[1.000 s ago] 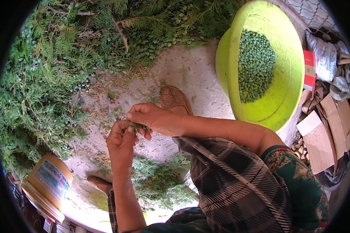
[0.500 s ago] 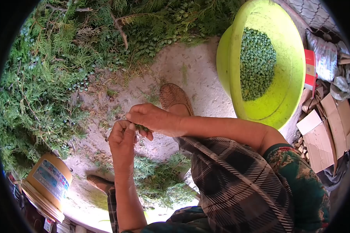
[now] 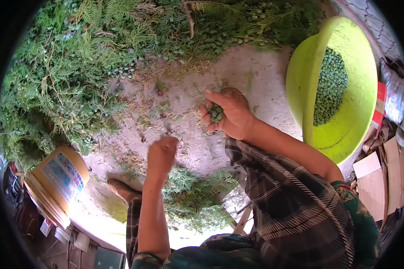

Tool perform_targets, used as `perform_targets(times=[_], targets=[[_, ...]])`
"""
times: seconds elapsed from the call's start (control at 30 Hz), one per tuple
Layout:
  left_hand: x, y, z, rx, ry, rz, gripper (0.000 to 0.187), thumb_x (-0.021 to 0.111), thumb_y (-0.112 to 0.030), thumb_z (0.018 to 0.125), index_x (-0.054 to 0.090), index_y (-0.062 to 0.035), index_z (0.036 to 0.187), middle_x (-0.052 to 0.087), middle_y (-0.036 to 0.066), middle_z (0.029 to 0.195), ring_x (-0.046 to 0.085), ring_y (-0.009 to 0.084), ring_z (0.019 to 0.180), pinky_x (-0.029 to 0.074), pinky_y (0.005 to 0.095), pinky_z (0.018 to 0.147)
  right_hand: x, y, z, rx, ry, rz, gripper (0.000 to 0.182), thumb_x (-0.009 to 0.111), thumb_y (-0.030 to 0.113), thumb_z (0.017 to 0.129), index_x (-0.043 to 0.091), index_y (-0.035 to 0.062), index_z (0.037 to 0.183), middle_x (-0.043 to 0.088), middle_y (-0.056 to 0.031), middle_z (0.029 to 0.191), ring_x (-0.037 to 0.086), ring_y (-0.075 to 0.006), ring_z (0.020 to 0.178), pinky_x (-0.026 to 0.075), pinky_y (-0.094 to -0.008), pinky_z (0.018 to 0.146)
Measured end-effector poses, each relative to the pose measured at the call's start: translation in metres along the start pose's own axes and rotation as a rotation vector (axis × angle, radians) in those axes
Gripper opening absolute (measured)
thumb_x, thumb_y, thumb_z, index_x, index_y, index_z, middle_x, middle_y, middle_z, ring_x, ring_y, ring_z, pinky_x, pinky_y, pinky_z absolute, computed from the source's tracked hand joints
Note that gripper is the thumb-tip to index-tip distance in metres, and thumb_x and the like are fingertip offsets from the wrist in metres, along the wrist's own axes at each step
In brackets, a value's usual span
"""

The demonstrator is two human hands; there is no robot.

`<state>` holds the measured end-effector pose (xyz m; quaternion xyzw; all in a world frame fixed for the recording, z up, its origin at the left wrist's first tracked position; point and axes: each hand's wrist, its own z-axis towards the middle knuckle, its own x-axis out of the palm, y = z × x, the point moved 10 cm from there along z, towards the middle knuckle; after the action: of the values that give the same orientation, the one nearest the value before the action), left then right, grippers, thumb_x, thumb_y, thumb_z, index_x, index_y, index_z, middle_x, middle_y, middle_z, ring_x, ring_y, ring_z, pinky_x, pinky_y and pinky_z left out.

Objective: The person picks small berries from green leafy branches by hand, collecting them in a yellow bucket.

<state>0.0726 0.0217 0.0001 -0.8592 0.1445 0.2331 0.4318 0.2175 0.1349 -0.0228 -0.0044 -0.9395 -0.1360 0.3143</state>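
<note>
My right hand (image 3: pixel 229 114) is palm up with its fingers curled around a handful of small green cones (image 3: pixel 216 114), its thumb over their upper side. Lower and to the left, my left hand (image 3: pixel 162 153) is closed with its back to the camera; whatever it may hold is hidden. The two hands are apart, above the dusty ground. To the right stands a tilted yellow-green basin (image 3: pixel 300 80) with a pile of similar green cones (image 3: pixel 330 87) inside.
Leafy green branches (image 3: pixel 67 85) are heaped at the left and top. A smaller sprig (image 3: pixel 193 193) lies below my hands, near a shoe (image 3: pixel 121 189). A labelled bucket (image 3: pixel 60 181) stands at lower left. Cardboard (image 3: pixel 370 184) and plastic bags (image 3: pixel 396 92) lie at the right.
My hands were together and have separated; the right is now further right, turned palm up with the cones showing. The whole view has shifted, so the basin appears further right.
</note>
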Motion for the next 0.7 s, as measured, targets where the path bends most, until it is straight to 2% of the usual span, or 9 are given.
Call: perform_targets(times=[0.07,0.1,0.17,0.23,0.3,0.4,0.43,0.6,0.7], targets=[[-0.028,0.015,0.012,-0.24,-0.138,0.023,0.013,0.055,-0.011,0.081,0.066,-0.0055,0.085,0.062,0.019,0.068,0.061,0.0312,0.063,0.047,0.0371,0.059,-0.004,-0.008,0.002,0.044,-0.02,-0.006,0.032,0.056,0.038,0.088,0.05,0.0097,0.076,0.055,-0.0027,0.069,0.053,-0.0138,0.053,0.041,-0.0286,0.043],[-0.028,0.02,0.019,-0.247,-0.137,0.021,0.013,0.055,-0.011,0.081,0.066,-0.0055,0.085,0.062,0.019,0.068,0.061,0.0312,0.063,0.047,0.0371,0.059,0.001,-0.01,0.001,0.082,0.027,-0.001,0.031,0.056,0.038,0.088,0.05,0.0095,0.078,0.053,-0.0018,0.067,0.051,-0.0131,0.053,0.039,-0.0269,0.041],[-0.047,0.018,0.027,-0.091,-0.33,0.096,0.012,0.054,-0.009,0.081,0.065,-0.0051,0.086,0.061,0.019,0.068,0.06,0.0315,0.061,0.046,0.038,0.057,0.006,-0.012,0.0,0.125,0.078,0.0,0.029,0.056,0.037,0.089,0.051,0.0094,0.079,0.051,-0.0009,0.065,0.05,-0.0124,0.052,0.037,-0.0252,0.04],[-0.058,0.052,0.024,-0.161,-0.387,0.134,0.012,0.054,-0.008,0.08,0.065,-0.0047,0.086,0.061,0.019,0.069,0.06,0.0311,0.061,0.045,0.0383,0.057,0.013,-0.008,0.001,0.09,0.148,0.065,0.029,0.055,0.037,0.089,0.051,0.0089,0.083,0.051,-0.0002,0.067,0.049,-0.0132,0.05,0.04,-0.0283,0.043],[-0.072,0.061,0.011,-0.231,-0.488,0.15,0.012,0.055,-0.006,0.079,0.064,-0.0048,0.086,0.061,0.019,0.068,0.059,0.0299,0.059,0.045,0.0382,0.056,0.009,-0.003,0.002,0.069,0.084,0.029,0.029,0.054,0.037,0.089,0.052,0.0086,0.082,0.052,-0.0002,0.067,0.05,-0.0133,0.052,0.041,-0.0291,0.045],[-0.073,0.06,0.001,-0.227,-0.507,0.197,0.012,0.055,-0.005,0.079,0.064,-0.0047,0.087,0.061,0.017,0.068,0.058,0.0272,0.057,0.045,0.036,0.056,0.002,-0.002,0.0,0.034,-0.003,0.002,0.03,0.052,0.036,0.091,0.052,0.0082,0.079,0.053,-0.0006,0.069,0.052,-0.0134,0.056,0.043,-0.0304,0.049],[-0.066,0.056,-0.001,-0.193,-0.479,0.083,0.011,0.057,-0.005,0.079,0.064,-0.005,0.088,0.063,0.015,0.071,0.058,0.0241,0.058,0.045,0.0335,0.056,0.0,-0.003,-0.001,0.024,-0.027,0.016,0.031,0.051,0.035,0.091,0.052,0.0081,0.077,0.054,-0.001,0.069,0.053,-0.0134,0.057,0.044,-0.0309,0.051],[-0.051,0.065,0.006,-0.195,-0.538,0.123,0.015,0.062,-0.007,0.078,0.064,-0.0063,0.093,0.064,0.013,0.08,0.06,0.0225,0.066,0.046,0.0324,0.06,0.001,-0.011,0.002,0.086,0.013,-0.1,0.033,0.053,0.037,0.091,0.053,0.0082,0.074,0.055,-0.0031,0.069,0.054,-0.0142,0.06,0.045,-0.0314,0.048],[-0.05,0.056,0.016,-0.051,-0.559,0.269,0.016,0.063,-0.008,0.077,0.063,-0.0063,0.094,0.063,0.014,0.08,0.061,0.0225,0.067,0.047,0.033,0.062,0.007,-0.016,0.002,0.112,0.063,-0.165,0.033,0.052,0.037,0.091,0.053,0.0077,0.075,0.054,-0.0031,0.069,0.054,-0.0136,0.058,0.045,-0.0319,0.047]])
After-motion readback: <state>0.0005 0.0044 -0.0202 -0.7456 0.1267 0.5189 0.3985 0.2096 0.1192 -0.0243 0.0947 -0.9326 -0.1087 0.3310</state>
